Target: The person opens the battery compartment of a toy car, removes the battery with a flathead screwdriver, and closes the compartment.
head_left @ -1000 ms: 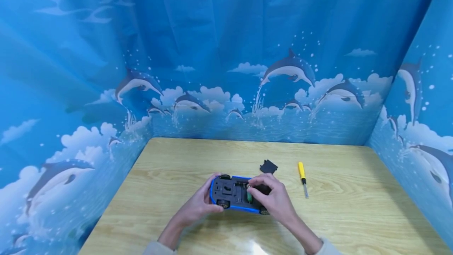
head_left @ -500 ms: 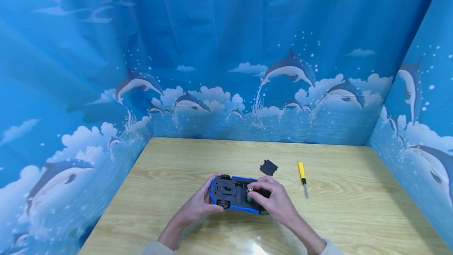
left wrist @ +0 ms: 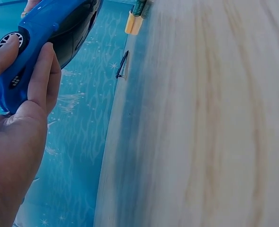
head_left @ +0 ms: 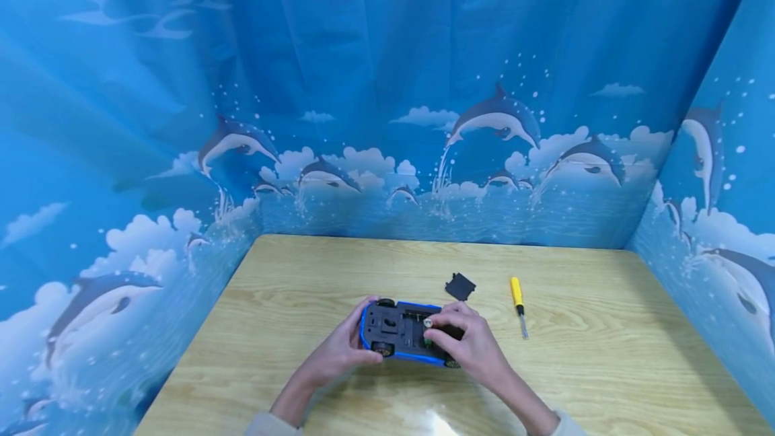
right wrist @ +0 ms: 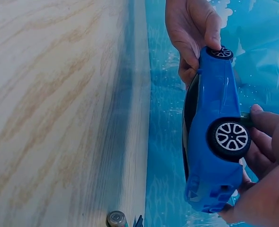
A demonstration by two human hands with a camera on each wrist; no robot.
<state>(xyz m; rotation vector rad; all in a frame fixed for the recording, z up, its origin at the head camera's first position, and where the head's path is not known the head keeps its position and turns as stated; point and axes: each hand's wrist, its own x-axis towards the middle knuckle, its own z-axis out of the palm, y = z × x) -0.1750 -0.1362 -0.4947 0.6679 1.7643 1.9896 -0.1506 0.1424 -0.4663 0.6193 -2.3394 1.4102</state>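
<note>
A blue toy car [head_left: 390, 328] is held belly up above the table, its black underside facing the head camera. My left hand [head_left: 342, 347] grips its left end, with the thumb by a wheel [left wrist: 11, 41] in the left wrist view. Thumb and fingertips of my right hand [head_left: 475, 338] pinch a green battery [head_left: 428, 323] at the uncovered battery compartment [head_left: 414, 328]; its pale round end faces up. In the right wrist view a green sliver of the battery [right wrist: 246, 118] shows beside the car. The right hand hides the car's other end.
Beyond the car lies a black battery cover [head_left: 460, 286] on the wooden table [head_left: 290, 274]. To its right is a yellow-handled screwdriver [head_left: 517, 301]. A battery end [right wrist: 116, 218] shows at the right wrist view's bottom. A dolphin-print curtain [head_left: 375, 153] surrounds the table.
The battery has tipped up, so its round end now shows between the right fingertips. My right hand has shifted slightly, uncovering more of the black cover. The left hand and car stay put.
</note>
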